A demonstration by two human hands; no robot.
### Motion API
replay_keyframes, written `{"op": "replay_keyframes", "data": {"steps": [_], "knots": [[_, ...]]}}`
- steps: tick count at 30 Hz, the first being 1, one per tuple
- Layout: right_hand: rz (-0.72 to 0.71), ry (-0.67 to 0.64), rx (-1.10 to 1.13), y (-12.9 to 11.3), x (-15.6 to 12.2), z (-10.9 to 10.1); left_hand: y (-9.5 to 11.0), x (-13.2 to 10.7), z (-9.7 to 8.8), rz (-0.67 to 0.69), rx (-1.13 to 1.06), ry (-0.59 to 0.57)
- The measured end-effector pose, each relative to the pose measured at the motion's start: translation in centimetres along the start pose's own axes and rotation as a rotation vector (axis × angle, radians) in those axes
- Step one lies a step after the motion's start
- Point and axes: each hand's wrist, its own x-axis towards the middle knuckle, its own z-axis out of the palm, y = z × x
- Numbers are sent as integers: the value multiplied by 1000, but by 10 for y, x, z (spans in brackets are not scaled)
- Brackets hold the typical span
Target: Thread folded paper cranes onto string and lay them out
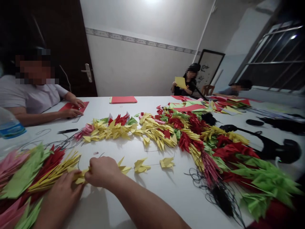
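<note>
Your left hand (60, 198) and right hand (102, 171) hold thin, matt folded yellow paper (81, 176) on the smooth, faintly glossy white desk (181, 197). At the desk's left edge sits a shiny clear plastic bottle (9, 124); past its far edge, a dark wood door (69, 38) carries a metal handle (87, 72).

Folded paper piece between the fingers (80, 176): yellow
Folded paper bundle at lower left (25, 173): pink, green, dark red, yellow
Folded paper bundle at lower right (267, 178): bright green, red
Long folded paper strand mid-table (152, 130): yellow, red, some green
Thread tangle (222, 200): black
Flat paper stack (124, 100): red with a yellow edge
Tabletop (176, 197): white
Wall (133, 70): white, with a grey-blue patterned border band (135, 39)
Door (64, 41): dark brown
Framed calligraphy (209, 68): black strokes on white, black frame
Water bottle label (9, 128): blue
</note>
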Motion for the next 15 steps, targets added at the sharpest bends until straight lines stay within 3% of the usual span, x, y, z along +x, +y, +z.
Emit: {"op": "replay_keyframes", "data": {"steps": [6, 10, 12, 15], "knots": [[2, -3, 0, 4, -5, -16, -8, 3, 3, -9, 8, -123], [-28, 111, 38, 13, -31, -49, 0, 2, -3, -40, 31, -118], [-42, 216, 106, 28, -50, -71, 8, 1, -7, -65, 47, -85], [-15, 269, 110, 71, -77, -93, 19, 0, -10, -91, 46, -84]]}}
